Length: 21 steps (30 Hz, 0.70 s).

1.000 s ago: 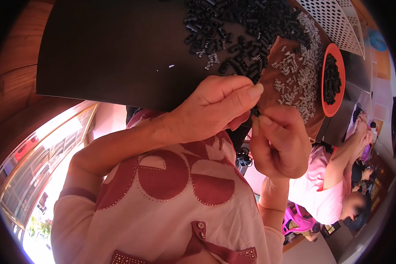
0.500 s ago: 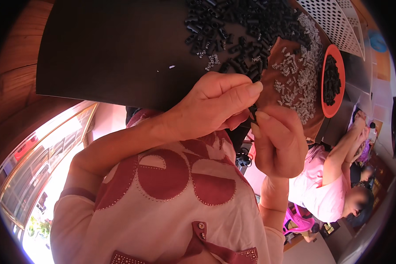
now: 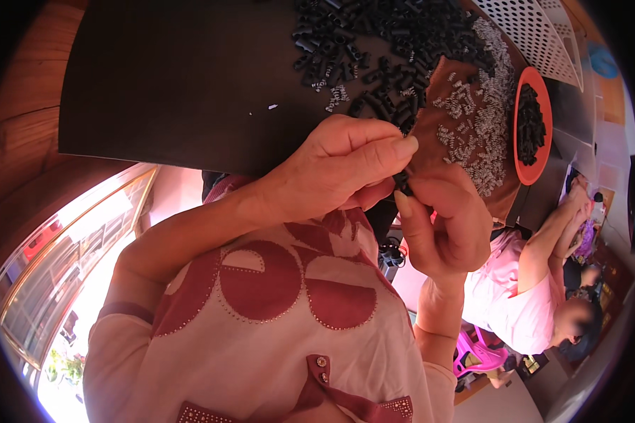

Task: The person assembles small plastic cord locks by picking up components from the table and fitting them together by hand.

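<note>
Close in front of my chest, my left hand (image 3: 356, 166) is closed, its thumb pressed along the curled fingers. A small black part (image 3: 402, 182) sticks out from it toward my right hand, mostly hidden by fingers. My right hand (image 3: 450, 222) pinches at that part's end with thumb and index finger, the other fingers curled. Beyond my hands, many black plastic tube pieces (image 3: 395, 42) lie heaped on the dark table (image 3: 169, 84). Small metal springs (image 3: 487, 116) are spread over a brown cloth (image 3: 423, 146) to their right.
An orange bowl (image 3: 547, 134) holding black pieces stands at the table's right edge. Behind it is a white perforated basket (image 3: 533, 32). A person in a pink top (image 3: 518, 310) sits to the right, near a bright pink plastic chair (image 3: 481, 351). White scraps (image 3: 272, 107) lie on the table.
My right hand has shifted slightly up, and its thumb and index finger have spread a little around the black part's end. My left hand keeps its grip, nearly still.
</note>
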### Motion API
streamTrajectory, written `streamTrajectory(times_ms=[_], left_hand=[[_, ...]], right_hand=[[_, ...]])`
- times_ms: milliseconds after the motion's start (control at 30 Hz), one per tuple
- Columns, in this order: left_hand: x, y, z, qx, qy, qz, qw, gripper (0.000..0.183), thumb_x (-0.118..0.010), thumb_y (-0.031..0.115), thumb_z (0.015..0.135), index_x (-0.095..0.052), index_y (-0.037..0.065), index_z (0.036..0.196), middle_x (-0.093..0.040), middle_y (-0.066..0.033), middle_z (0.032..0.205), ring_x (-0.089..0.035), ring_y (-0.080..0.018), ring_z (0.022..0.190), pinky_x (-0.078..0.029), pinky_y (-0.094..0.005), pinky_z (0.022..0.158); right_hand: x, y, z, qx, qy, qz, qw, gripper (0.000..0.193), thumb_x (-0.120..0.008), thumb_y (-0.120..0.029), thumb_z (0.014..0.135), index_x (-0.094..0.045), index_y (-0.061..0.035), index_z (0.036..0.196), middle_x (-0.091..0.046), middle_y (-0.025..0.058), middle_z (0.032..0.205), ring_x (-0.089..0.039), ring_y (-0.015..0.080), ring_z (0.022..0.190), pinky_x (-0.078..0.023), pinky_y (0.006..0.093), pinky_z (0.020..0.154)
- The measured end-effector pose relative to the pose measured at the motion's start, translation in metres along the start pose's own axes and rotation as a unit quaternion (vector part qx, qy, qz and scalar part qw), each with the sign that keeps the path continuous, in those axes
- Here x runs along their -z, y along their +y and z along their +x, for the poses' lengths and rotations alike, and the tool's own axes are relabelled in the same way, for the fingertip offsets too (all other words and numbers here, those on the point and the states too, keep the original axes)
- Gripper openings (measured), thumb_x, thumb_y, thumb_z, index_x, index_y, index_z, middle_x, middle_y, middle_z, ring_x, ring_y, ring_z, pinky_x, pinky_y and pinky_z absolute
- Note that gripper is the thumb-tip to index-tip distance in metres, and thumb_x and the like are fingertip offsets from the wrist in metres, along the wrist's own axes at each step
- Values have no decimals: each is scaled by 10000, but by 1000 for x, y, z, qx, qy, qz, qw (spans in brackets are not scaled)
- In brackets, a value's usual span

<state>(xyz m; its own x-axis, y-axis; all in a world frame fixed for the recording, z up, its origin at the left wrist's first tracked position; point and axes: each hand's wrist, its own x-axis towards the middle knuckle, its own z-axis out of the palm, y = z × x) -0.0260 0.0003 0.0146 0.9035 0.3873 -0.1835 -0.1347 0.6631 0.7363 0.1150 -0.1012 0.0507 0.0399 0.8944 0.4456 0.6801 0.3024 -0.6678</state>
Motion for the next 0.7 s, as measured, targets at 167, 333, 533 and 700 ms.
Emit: streamTrajectory(times_ms=[167, 333, 533, 700], left_hand=[[0, 1, 0, 7, -10, -1, 1000, 314, -463, 216, 985, -561, 1, 779, -370, 47, 539, -375, -36, 424, -290, -204, 396], [-1, 0, -1, -3, -2, -2, 1000, 380, -463, 312, 996, -564, 15, 783, -436, 34, 551, -402, -30, 424, -293, -192, 383], [-2, 0, -2, 6, 18, -7, 1000, 374, -542, 378, 956, -599, 39, 810, -480, 17, 560, -416, -35, 462, -310, -192, 391], [1, -6, -2, 13, 28, -15, 999, 379, -579, 384, 933, -624, 28, 810, -506, 9, 543, -429, -39, 429, -313, -188, 363]], right_hand=[[3, -8, 5, 15, -19, -69, 997, 246, -739, 5, 701, -585, -18, 892, -592, 89, 713, -542, 210, 514, -396, 300, 419], [5, -4, 0, -50, -25, 18, 998, 256, -755, -18, 700, -598, -12, 902, -576, 81, 711, -534, 187, 516, -399, 293, 432], [8, 2, 16, -94, -80, 32, 992, 363, -746, -97, 736, -620, 20, 1055, -563, 73, 718, -542, 166, 549, -421, 284, 462], [2, 6, 13, -23, -67, -11, 997, 358, -746, -162, 736, -626, 22, 1019, -546, 70, 697, -538, 192, 535, -436, 287, 464]])
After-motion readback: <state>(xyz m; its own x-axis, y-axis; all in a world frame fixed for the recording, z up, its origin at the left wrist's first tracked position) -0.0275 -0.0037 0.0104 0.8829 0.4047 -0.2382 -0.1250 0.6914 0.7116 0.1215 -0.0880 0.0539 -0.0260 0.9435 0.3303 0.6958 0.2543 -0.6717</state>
